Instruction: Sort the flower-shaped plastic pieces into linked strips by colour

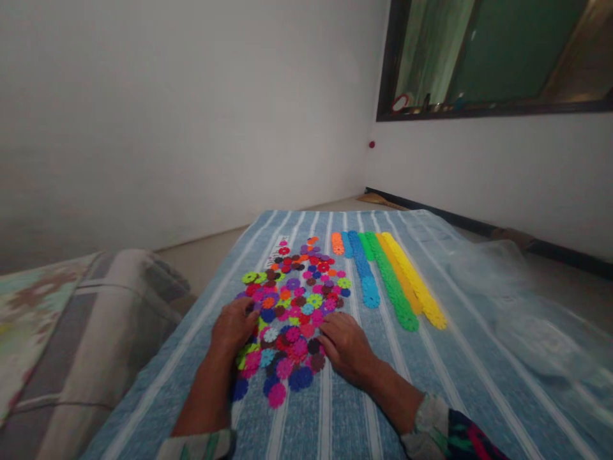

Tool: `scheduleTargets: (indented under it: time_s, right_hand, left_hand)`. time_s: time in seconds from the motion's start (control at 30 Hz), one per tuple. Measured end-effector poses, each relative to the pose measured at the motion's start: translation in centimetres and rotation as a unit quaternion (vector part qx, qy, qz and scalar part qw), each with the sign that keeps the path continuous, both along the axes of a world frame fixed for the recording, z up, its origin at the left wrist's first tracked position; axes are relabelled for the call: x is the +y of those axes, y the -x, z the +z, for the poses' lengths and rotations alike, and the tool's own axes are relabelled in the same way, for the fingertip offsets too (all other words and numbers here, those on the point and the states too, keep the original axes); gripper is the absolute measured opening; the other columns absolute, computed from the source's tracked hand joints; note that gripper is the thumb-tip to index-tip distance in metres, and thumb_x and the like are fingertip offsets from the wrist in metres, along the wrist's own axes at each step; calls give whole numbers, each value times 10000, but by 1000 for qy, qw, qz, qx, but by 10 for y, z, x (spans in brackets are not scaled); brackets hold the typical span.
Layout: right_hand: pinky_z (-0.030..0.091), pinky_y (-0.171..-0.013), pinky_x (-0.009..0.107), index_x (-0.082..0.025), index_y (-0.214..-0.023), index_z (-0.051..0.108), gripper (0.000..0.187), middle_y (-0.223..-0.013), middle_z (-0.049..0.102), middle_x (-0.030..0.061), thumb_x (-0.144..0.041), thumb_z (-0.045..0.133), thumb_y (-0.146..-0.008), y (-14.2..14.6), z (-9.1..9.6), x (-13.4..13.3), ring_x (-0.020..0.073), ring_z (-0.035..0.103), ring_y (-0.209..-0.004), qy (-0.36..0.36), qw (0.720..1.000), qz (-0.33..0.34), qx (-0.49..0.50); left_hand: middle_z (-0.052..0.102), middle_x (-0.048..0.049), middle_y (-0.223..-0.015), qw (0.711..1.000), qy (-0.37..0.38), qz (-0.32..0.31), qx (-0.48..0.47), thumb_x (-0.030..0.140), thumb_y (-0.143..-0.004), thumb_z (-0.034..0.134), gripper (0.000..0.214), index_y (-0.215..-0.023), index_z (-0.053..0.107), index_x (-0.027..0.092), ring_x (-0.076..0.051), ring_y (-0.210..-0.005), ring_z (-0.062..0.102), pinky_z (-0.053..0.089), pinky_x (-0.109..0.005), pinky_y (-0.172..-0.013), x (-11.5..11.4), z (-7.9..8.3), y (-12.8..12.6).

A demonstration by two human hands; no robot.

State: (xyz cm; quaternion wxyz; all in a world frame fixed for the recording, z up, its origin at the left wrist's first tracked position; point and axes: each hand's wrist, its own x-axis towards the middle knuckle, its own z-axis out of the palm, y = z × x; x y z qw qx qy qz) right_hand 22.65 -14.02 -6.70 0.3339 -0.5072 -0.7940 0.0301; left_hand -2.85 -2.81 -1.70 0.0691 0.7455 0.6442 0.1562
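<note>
Many flower-shaped plastic discs (pixel 293 334) in pink, purple, red, blue, lime and brown lie heaped on a striped cloth in front of me. My left hand (pixel 234 327) touches the left edge of the heap, its fingers loosely bent and a gap between thumb and forefinger. At the right edge, my right hand (pixel 345 342) rests with bent fingers against the discs, its fingertips partly hidden. No disc shows clearly in either hand.
Rows of overlapping discs lie right of the heap: orange (pixel 338 243), blue (pixel 361 255), green (pixel 393 284) and yellow (pixel 416 281). Clear plastic bags (pixel 536 326) sit along the right side. A folded blanket (pixel 129 306) is at the left. White walls stand beyond the blue striped cloth (pixel 182 390).
</note>
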Motion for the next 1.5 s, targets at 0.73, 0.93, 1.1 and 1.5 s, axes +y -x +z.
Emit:
scheduleTargets:
  time_s: [0.73,0.93,1.1,1.5]
  right_hand:
    - [447,-868,371,-211,-873,639,111,-961,661,75,-154,549,-906,-3,-16,-2,223,584,-922,-23,999,17,37]
    - [447,-851,361,-206,-864,632,97,-950,662,67,-141,567,-895,-3,-18,-1,218,583,-901,-36,998,20,41]
    - [448,-838,361,-203,-864,620,86,-939,659,67,-131,579,-887,-2,-20,-1,220,587,-889,-51,998,22,42]
    - [440,-835,363,-197,-842,617,96,-933,660,66,-112,586,-875,0,-20,0,223,585,-885,-52,997,18,50]
  left_hand:
    - [697,-113,-1195,999,6,28,25,279,-873,533,319,-1113,688,138,-243,-1137,619,444,-329,-998,-19,2,-14]
    - [711,-89,-1162,999,0,33,14,284,-879,540,270,-1063,697,164,-224,-1105,629,450,-321,-977,-17,-1,-12]
    - [720,-84,-1144,999,-5,40,11,275,-863,571,256,-1058,703,175,-222,-1094,636,450,-305,-966,-14,-5,-11]
    - [724,-73,-1149,998,-14,54,-12,263,-868,578,254,-1065,709,171,-201,-1079,645,454,-280,-962,-12,-10,-9]
